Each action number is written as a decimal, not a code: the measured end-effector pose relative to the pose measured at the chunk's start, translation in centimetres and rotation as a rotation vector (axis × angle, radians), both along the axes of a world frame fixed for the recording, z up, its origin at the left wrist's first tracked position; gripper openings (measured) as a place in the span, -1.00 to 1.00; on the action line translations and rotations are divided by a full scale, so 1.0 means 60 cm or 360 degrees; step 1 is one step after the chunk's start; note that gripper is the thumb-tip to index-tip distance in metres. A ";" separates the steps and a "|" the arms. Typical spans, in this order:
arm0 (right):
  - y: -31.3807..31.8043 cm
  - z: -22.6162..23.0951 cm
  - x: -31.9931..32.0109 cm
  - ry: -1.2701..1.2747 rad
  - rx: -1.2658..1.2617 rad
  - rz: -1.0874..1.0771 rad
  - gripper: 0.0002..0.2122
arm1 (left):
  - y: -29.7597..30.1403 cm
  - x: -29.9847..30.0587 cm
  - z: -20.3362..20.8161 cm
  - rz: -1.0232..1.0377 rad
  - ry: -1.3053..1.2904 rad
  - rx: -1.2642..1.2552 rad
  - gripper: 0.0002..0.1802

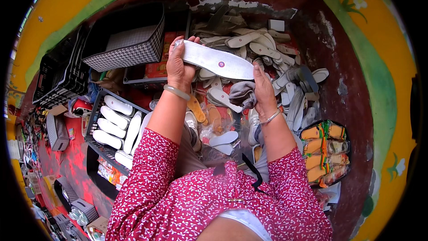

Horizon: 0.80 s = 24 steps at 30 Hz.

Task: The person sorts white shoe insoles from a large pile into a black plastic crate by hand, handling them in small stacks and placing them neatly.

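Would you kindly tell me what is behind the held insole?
Past the held insole, a heap of insoles shows above and below it; whatever lies directly behind is covered.

You seem to be in a small makeshift workshop or packing corner: loose insoles (264, 50) lie heaped by a chipped maroon wall (356, 107), white ones (113, 126) fill a black crate (103, 151) near you, orange wrapped packs (315, 146) sit opposite, and houndstooth baskets (138, 47) and stacked crates (58, 69) crowd around.
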State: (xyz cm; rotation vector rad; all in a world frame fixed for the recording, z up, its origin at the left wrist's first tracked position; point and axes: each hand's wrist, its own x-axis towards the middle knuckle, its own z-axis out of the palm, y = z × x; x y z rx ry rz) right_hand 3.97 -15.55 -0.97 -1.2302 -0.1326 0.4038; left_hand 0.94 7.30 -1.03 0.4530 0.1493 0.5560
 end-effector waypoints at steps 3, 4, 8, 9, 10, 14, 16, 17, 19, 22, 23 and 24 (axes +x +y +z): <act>0.001 -0.030 0.005 -0.0202 -0.0210 -0.0082 -0.55 | -0.005 -0.001 0.006 -0.0006 0.0050 0.0101 -0.63; 0.003 -0.028 0.008 -0.0178 -0.0149 -0.0015 -0.56 | -0.003 -0.003 0.009 0.0060 0.0061 0.0091 -0.65; 0.010 0.017 -0.003 0.0015 0.0138 0.0274 -0.66 | 0.018 -0.014 0.006 0.0038 -0.0169 -0.0180 -0.66; 0.002 0.009 0.008 0.0010 0.0120 0.0352 -0.67 | 0.018 -0.014 0.007 0.0007 -0.0180 -0.0206 -0.68; -0.009 -0.002 0.018 0.0015 0.0095 0.0450 -0.69 | 0.015 -0.015 0.016 -0.0010 -0.0136 -0.0285 -0.67; -0.039 0.010 0.016 0.0088 -0.0255 0.0486 -0.70 | 0.025 -0.016 0.005 -0.0267 -0.0464 -0.0104 -0.68; -0.039 -0.001 0.018 -0.0142 -0.0422 0.0627 -0.72 | 0.030 -0.024 0.010 -0.0316 -0.0455 -0.0157 -0.71; -0.041 -0.005 0.018 -0.0173 -0.0372 0.0614 -0.74 | 0.030 -0.026 0.010 -0.0295 -0.0461 -0.0202 -0.71; -0.017 0.000 0.005 -0.0193 -0.0271 0.0617 -0.78 | 0.036 -0.036 0.013 -0.0167 -0.0411 -0.0218 -0.73; -0.008 -0.002 0.002 -0.0218 -0.0311 0.0636 -0.78 | 0.040 -0.053 0.020 -0.0057 -0.0348 -0.0150 -0.74; -0.006 -0.007 0.005 -0.0279 -0.0322 0.0652 -0.77 | 0.039 -0.060 0.026 -0.0032 -0.0320 -0.0144 -0.73; -0.003 -0.014 0.007 -0.0341 -0.0333 0.0669 -0.77 | 0.040 -0.070 0.032 -0.0006 -0.0292 -0.0139 -0.73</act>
